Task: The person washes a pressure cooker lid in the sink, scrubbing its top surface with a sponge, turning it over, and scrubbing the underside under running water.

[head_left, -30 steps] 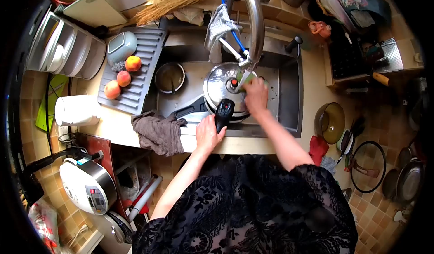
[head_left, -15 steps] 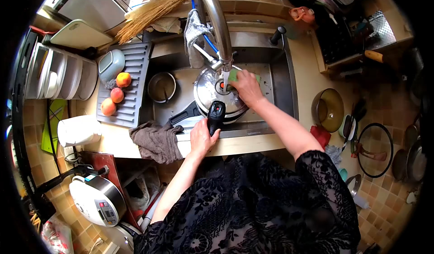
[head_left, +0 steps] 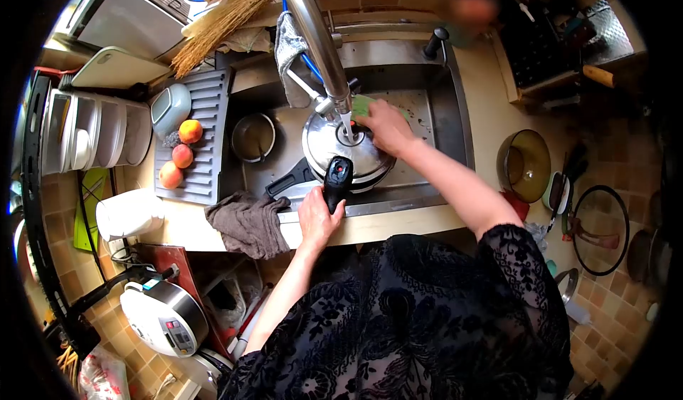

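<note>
A round steel pressure-cooker lid (head_left: 324, 144) lies in the sink (head_left: 420, 186), with water from the tap (head_left: 313, 30) falling on its middle. My left hand (head_left: 319, 217) is closed round the lid's black handle (head_left: 339, 176) near the front edge. Over the lid's upper right, my right hand (head_left: 388, 126) has its fingers bent on a green scouring pad (head_left: 361, 106). Part of the pad is hidden by the fingers. A second black handle (head_left: 290, 178) sticks out to the left below the lid.
Left of the lid is a small pan (head_left: 253, 137). Peaches (head_left: 183, 156) and a bowl (head_left: 171, 107) rest on the grey drainboard (head_left: 206, 129). A brown cloth (head_left: 249, 223) hangs over the counter edge. An amber bowl (head_left: 524, 161) stands on the right.
The whole view has shifted slightly. My right hand and the pad have moved a little over the lid's upper right. My left hand keeps its hold on the handle.
</note>
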Tool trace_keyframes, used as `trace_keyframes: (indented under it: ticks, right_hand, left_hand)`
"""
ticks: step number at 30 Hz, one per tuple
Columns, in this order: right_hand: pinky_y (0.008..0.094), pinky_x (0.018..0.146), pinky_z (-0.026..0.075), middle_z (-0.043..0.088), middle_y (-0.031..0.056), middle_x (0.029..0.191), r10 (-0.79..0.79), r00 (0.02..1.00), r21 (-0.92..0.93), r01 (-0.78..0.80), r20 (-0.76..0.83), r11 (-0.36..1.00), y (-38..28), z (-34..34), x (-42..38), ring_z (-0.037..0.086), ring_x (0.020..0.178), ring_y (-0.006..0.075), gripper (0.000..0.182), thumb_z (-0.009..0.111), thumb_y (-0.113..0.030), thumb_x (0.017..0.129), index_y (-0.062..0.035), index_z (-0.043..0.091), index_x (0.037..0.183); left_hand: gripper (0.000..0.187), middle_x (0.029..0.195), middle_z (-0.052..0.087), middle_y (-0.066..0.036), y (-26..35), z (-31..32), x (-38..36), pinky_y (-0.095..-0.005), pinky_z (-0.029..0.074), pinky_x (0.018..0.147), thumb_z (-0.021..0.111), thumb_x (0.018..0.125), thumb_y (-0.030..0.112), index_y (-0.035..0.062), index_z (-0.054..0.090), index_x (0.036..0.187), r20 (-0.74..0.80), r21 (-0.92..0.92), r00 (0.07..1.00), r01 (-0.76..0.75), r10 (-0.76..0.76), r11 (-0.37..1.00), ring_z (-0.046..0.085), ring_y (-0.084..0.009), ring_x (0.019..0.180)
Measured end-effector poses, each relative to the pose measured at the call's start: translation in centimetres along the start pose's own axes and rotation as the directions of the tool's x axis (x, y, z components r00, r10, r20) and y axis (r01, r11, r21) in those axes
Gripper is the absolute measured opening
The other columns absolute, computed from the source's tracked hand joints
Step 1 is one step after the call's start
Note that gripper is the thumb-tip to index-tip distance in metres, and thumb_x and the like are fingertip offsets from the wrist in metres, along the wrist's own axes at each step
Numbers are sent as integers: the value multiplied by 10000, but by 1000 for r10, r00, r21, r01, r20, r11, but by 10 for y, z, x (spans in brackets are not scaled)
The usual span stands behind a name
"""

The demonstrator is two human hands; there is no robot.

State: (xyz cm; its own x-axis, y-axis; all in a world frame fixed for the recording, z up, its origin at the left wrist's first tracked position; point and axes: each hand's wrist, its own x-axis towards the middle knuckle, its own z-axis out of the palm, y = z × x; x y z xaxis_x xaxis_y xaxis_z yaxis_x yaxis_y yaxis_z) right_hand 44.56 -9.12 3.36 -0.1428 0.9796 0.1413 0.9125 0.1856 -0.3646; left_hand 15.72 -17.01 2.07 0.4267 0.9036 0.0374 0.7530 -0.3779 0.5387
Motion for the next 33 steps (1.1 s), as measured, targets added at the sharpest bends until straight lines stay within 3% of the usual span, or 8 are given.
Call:
trace_keyframes:
  ticks: [3,8,12,16,19,26,30,33]
  right_hand:
    - [454,835,542,638,172,1012,159,985,5,-159,-64,987,-32,-1,-40,611,1046,378,340,685,8,739,-60,763,1063]
    - [457,836,551,636,192,1081,232,969,107,-223,-85,969,-103,23,-49,596,1082,368,400,684,6,717,-29,742,1112]
    - [465,845,548,630,173,1113,215,976,126,-208,-46,970,-90,10,-57,586,1096,362,424,665,-8,747,-79,755,1155]
    - [460,878,515,622,143,1084,252,968,-62,-251,6,966,-30,1,-42,579,1111,335,317,662,-91,833,-176,781,1115]
    - [458,849,523,631,138,1052,184,971,-112,-201,-152,973,7,11,-7,596,1083,328,260,628,-107,867,-164,777,1073]
    - [423,785,539,638,103,982,-46,991,-103,33,-122,994,-34,-1,-44,617,1016,305,183,631,-135,847,-121,779,954]
    - [426,839,509,638,90,999,0,997,-235,-18,-73,972,-14,6,-15,600,1053,293,185,669,-124,825,-153,801,952]
    - [428,873,487,633,75,1007,-49,995,-71,42,-90,997,6,15,18,582,1081,294,197,672,-161,834,-197,817,960]
  left_hand:
    - [570,994,657,-202,2,-1,0,-504,523,810,852,770,251,-20,558,1176,1,27,1000,2,-2,1000,648,-415,935]
    - [580,1007,660,-210,2,2,0,-509,520,838,843,780,248,-27,554,1201,13,50,1000,-2,2,999,644,-419,957]
    - [570,1020,660,-231,1,-3,1,-505,521,849,838,783,242,-28,558,1200,19,26,1000,-14,13,1000,645,-424,971]
    - [564,1010,664,-233,-3,0,0,-510,522,840,839,786,245,-26,562,1196,21,-7,1000,-23,23,1000,648,-432,958]
    - [564,998,665,-234,-3,-2,2,-514,521,832,841,784,252,-25,564,1189,30,-15,999,-20,20,1000,651,-437,942]
    - [567,992,665,-241,-4,-5,4,-515,523,829,843,784,258,-28,563,1185,76,0,997,10,-10,1000,652,-440,943]
    - [574,1015,662,-245,-9,-5,4,-515,525,840,837,792,253,-34,557,1202,84,-28,996,-9,12,1000,650,-440,963]
    - [575,1033,661,-248,-7,-9,3,-510,527,851,835,794,243,-38,554,1210,108,-24,994,-8,11,1000,649,-441,977]
